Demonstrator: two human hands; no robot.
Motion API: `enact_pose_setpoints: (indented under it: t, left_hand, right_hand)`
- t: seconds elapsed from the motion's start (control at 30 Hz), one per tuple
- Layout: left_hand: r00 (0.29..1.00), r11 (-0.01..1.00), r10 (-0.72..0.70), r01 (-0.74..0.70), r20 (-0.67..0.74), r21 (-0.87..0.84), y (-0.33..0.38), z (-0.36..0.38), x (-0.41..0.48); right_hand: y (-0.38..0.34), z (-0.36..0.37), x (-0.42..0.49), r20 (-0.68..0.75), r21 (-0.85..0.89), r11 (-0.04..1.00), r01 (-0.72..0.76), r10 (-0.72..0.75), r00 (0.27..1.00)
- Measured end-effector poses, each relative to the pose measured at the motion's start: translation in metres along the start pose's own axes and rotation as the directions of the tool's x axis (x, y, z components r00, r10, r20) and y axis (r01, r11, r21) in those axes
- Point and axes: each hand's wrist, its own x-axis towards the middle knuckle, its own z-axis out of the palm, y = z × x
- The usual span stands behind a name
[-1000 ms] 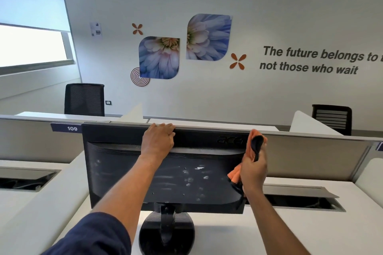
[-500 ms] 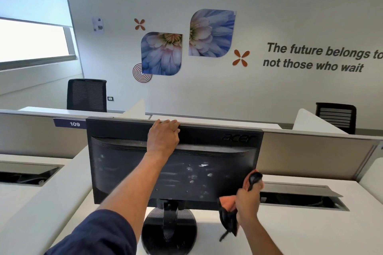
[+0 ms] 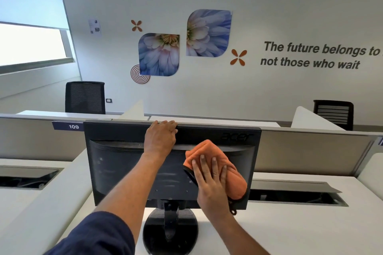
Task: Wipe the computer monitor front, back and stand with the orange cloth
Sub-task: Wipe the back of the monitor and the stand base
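Orange cloth [image 3: 217, 157] lies under the flat right hand [image 3: 211, 180] on the monitor [image 3: 116, 172] back; left hand [image 3: 160, 137] grips its top; hard pressing could tip it.

orange cloth [image 3: 215, 163], black monitor [image 3: 124, 163], navy sleeve [image 3: 99, 236]

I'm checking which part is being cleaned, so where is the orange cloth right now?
In the head view, the orange cloth lies flat against the monitor's back panel, right of centre, pressed under the right hand, just below and right of the left hand.
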Motion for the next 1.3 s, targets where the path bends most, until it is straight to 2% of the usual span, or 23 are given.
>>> enact_pose_setpoints:
  t: [0.07,0.13,0.23,0.33,0.43,0.53,0.6,0.67,0.73,0.8,1.0,1.1,1.23,1.3]
  left_hand:
    - [1.0,1.0,-0.001,0.001,0.014,0.008,0.0,0.0,0.001]
    - [1.0,1.0,0.009,-0.009,0.018,0.02,0.0,0.001,0.002]
    - [1.0,1.0,0.008,-0.008,0.0,0.003,0.002,0.004,0.002]
    - [1.0,1.0,-0.004,0.004,0.003,-0.005,0.003,0.006,0.004]
    - [1.0,1.0,-0.021,0.021,0.002,-0.011,0.0,0.007,0.005]
    - [0.999,0.998,-0.036,0.036,-0.012,-0.048,-0.003,0.008,0.006]
    - [0.999,0.997,-0.039,0.038,-0.015,-0.072,-0.004,0.01,0.008]
    - [0.999,0.995,-0.033,0.031,-0.023,-0.093,0.0,0.013,0.008]
    - [0.999,0.994,-0.034,0.03,-0.034,-0.104,0.003,0.016,0.008]
    - [0.999,0.993,-0.039,0.035,-0.034,-0.109,0.001,0.015,0.008]
    - [0.998,0.989,-0.055,0.054,-0.007,-0.137,-0.01,0.006,0.004]
    - [0.999,0.987,-0.043,0.041,-0.006,-0.158,-0.004,0.007,0.003]
    - [0.999,0.988,-0.039,0.036,-0.018,-0.153,-0.004,0.01,0.004]
    - [0.999,0.987,-0.042,0.039,-0.015,-0.156,-0.004,0.013,0.004]
  right_hand:
    - [0.02,0.001,-0.013,0.028,-0.058,0.998,-0.019,0.02,0.999]
    - [0.037,-0.002,-0.024,0.043,-0.041,0.975,-0.218,0.22,0.975]
    - [0.048,-0.004,-0.022,0.013,0.205,0.825,-0.527,0.536,0.844]
    - [0.044,-0.005,-0.007,-0.079,0.377,0.706,-0.6,0.669,0.739]
    - [0.024,-0.014,0.006,-0.156,0.411,0.711,-0.57,0.671,0.725]
    - [0.014,-0.019,0.014,-0.187,0.344,0.801,-0.491,0.57,0.8]
    - [0.008,-0.023,0.022,-0.195,0.256,0.883,-0.394,0.447,0.873]
    - [-0.004,-0.029,0.036,-0.197,0.155,0.96,-0.235,0.263,0.945]
    - [-0.023,-0.035,0.056,-0.164,0.097,0.99,-0.1,0.115,0.98]
    - [-0.038,-0.04,0.075,-0.094,0.081,0.995,-0.059,0.066,0.993]
    - [-0.015,-0.051,0.078,0.099,0.074,0.987,-0.14,0.133,0.986]
    - [0.019,-0.051,0.056,0.045,0.044,0.959,-0.279,0.277,0.96]
    - [0.068,-0.035,0.028,-0.043,0.166,0.83,-0.533,0.546,0.837]
    - [0.073,-0.024,0.024,-0.044,0.261,0.757,-0.6,0.63,0.775]
